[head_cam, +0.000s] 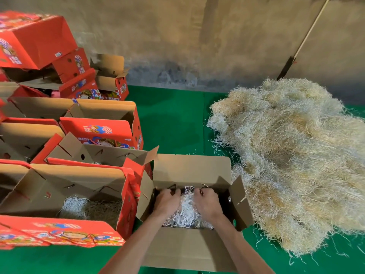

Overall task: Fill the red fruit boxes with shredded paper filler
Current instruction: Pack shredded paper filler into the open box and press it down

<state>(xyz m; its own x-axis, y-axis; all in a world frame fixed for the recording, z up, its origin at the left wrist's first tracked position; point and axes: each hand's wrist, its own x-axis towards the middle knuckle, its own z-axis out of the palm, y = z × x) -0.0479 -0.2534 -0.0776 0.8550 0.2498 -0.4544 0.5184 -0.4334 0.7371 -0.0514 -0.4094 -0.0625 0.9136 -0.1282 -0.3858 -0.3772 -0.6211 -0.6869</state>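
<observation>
An open fruit box [189,171] stands in front of me on the green floor, flaps spread, brown inside. White shredded paper [187,212] lies in its bottom. Both my hands are down inside it. My left hand [167,200] and my right hand [207,202] have fingers curled into the shreds near the far wall, about a hand's width apart. A large heap of pale shredded paper filler [296,159] lies to the right of the box.
Left of me stands an open red box [65,232] with filler [88,208] in it. More open red boxes [102,129] stand behind it, and others are stacked at the far left [37,42]. A grey wall [177,36] and a leaning stick [308,34] close the back.
</observation>
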